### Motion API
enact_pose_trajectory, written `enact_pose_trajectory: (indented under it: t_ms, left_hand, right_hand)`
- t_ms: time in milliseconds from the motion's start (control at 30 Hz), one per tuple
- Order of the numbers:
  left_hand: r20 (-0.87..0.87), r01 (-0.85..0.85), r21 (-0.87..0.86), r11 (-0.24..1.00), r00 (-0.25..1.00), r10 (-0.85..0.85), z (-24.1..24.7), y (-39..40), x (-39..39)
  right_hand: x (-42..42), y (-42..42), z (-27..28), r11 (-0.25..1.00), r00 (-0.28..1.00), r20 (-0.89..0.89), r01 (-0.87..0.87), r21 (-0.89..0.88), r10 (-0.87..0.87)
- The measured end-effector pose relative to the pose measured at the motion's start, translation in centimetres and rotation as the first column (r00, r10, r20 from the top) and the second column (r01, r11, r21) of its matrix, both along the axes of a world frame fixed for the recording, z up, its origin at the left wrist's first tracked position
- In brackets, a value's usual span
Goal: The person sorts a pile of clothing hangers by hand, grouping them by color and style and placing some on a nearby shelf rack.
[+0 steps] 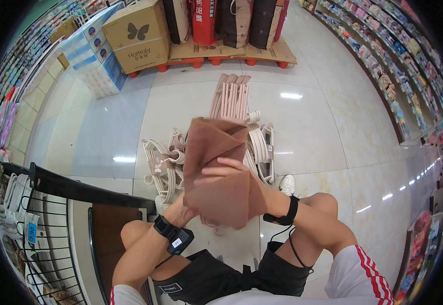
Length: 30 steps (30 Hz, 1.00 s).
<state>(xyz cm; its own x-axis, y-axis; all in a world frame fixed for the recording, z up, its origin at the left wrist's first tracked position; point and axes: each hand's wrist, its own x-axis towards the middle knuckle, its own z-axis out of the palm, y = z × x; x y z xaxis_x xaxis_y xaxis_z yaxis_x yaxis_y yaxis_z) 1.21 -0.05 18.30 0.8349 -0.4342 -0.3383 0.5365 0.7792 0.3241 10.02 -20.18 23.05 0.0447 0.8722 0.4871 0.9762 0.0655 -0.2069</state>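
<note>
A brown ribbed cloth (217,145) is folded over and around my hands. My right hand (225,171) presses on it with spread fingers, partly covered by a fold. At the cloth's lower left, my left hand (187,211) has its fingers hidden beneath the fabric. Beyond the cloth, a stack of pink plastic hangers (235,97) lies on the floor. Bundled cream hangers with brown wraps (162,166) are on the left, and more cream hangers (259,146) lie on the right.
A black wire rack (50,228) with white hangers stands at the left. Ahead, a cardboard box (139,38) and upright bags sit on an orange pallet (196,63) near packs of paper goods (95,53). Stocked shelves (389,65) line the right. My shoe (288,185) is close to the hangers.
</note>
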Motion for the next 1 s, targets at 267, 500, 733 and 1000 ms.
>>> enact_pose_trajectory:
  t_ms: [267,500,733,1000]
  left_hand:
    - [-0.009,-0.042,0.382,0.923,0.999,0.049,-0.6,-0.3,0.2]
    - [0.024,-0.024,0.335,0.942,1.000,0.017,0.2,-0.6,0.0]
    - [-0.025,-0.020,0.372,0.928,0.999,0.032,2.2,-1.3,-0.6]
    - [0.030,-0.044,0.459,0.887,0.999,0.033,3.8,-1.0,0.0]
  right_hand:
    - [2.8,-1.9,-5.6,0.947,0.738,-0.664,0.288,0.142,-0.125]
    - [4.6,-1.3,2.4,0.912,-0.076,-0.930,0.240,0.333,0.360]
    - [2.9,-0.5,1.2,0.913,0.938,-0.310,0.258,0.317,-0.157]
    - [1.2,-0.9,-0.3,0.872,0.936,-0.256,0.327,0.365,-0.243]
